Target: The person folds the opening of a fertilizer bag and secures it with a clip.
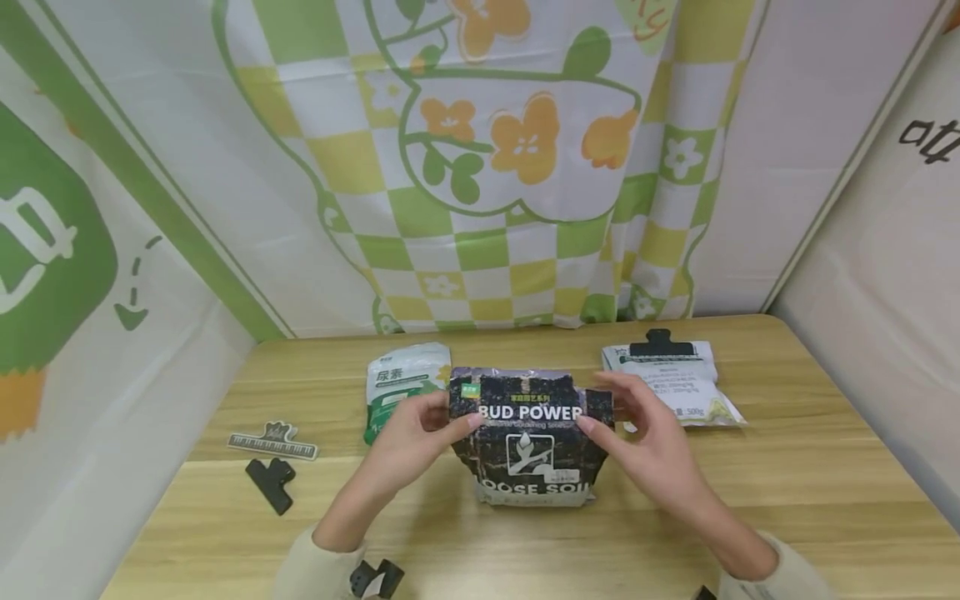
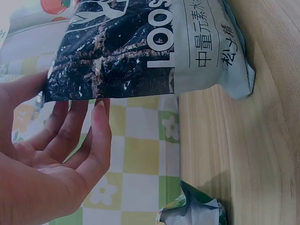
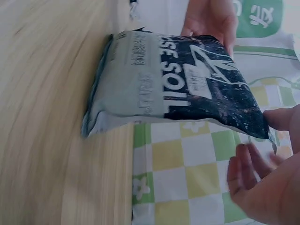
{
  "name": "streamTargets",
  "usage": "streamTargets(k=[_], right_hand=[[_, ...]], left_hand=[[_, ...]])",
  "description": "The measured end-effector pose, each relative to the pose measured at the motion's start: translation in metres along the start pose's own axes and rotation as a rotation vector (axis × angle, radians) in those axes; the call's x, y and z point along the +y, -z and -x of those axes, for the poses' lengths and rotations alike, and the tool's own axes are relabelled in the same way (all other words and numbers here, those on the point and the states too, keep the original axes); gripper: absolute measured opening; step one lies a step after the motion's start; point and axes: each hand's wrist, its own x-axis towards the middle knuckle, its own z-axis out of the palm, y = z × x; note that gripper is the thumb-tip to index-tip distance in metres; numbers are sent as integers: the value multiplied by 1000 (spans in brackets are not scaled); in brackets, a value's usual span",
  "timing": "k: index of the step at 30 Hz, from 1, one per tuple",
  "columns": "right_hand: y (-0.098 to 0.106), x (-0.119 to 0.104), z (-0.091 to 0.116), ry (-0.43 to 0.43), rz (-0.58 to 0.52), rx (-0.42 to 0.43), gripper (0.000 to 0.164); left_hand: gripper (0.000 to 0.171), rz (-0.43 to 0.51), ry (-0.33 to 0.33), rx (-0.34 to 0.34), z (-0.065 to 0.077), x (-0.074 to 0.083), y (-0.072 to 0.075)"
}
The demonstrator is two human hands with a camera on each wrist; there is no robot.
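A black and grey bag of soil (image 1: 534, 442), printed "BUD POWER" and "LOOSE SOIL", stands upright in front of me at the middle of the table. Its top is folded down unevenly. My left hand (image 1: 412, 437) pinches the upper left edge, thumb on the front and fingers behind. At the upper right corner my right hand (image 1: 656, 442) has its thumb on the front face. In the right wrist view that thumb (image 3: 280, 118) presses the corner, while several fingers (image 3: 246, 164) curl below it. The bag's back is hidden in the head view.
Behind the left hand lies a green and white pouch (image 1: 405, 379). A white bag (image 1: 671, 387) with a black clip (image 1: 660, 343) on its top lies back right. A piano-patterned clip (image 1: 273, 440) and a black clip (image 1: 272, 485) lie on the left of the wooden table (image 1: 787, 467).
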Motion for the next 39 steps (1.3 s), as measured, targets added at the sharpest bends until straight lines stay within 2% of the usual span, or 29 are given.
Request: streamTargets(k=[2,4,7,8,9,13,18,21,24,25,27,29,32,34,37,39], right_hand=[[-1,5,0,135,38,29,57],[-1,10,-1,258,93,46,55],[0,16,-2,405,167,61,44],[1,17,-2,433,181,62,43],[1,19,-3,457,185,65,42],[3,21,-3,469,168,50,44],[4,20,-3,445,191,-4,51],[5,20,-2,463,216,-28,53],[6,21,-2,485,230,-36,52],[6,21,-2,487,231,-40,51],[6,22,-2,488,230,-49,49],[7,22,-3,492,226,-56,48],[7,23,-4,499,220,-62,46],[7,24,-4,508,218,-65,46],[7,26,-4,514,211,-72,44],[8,27,-3,499,207,-77,45]], left_hand=[[49,13,27,17,0,-1,-1],[56,42,41,22,-1,-1,-2],[32,80,40,13,-1,-3,-2],[29,84,32,6,-2,-3,-2],[34,88,28,-3,-2,-3,-2],[57,75,17,-12,-2,-4,-3],[61,29,-1,17,-1,-3,-4],[54,2,-12,29,0,-3,-4],[26,-24,-25,51,0,-4,-5],[27,-31,-41,58,0,-5,-6],[49,-46,-102,72,0,-8,-6],[53,-72,-213,87,-1,-11,-5],[29,-163,-416,106,-2,-16,-4],[15,-219,-515,124,-3,-20,-3],[14,-256,-575,111,-2,-22,-2],[17,-256,-573,76,-2,-23,-2]])
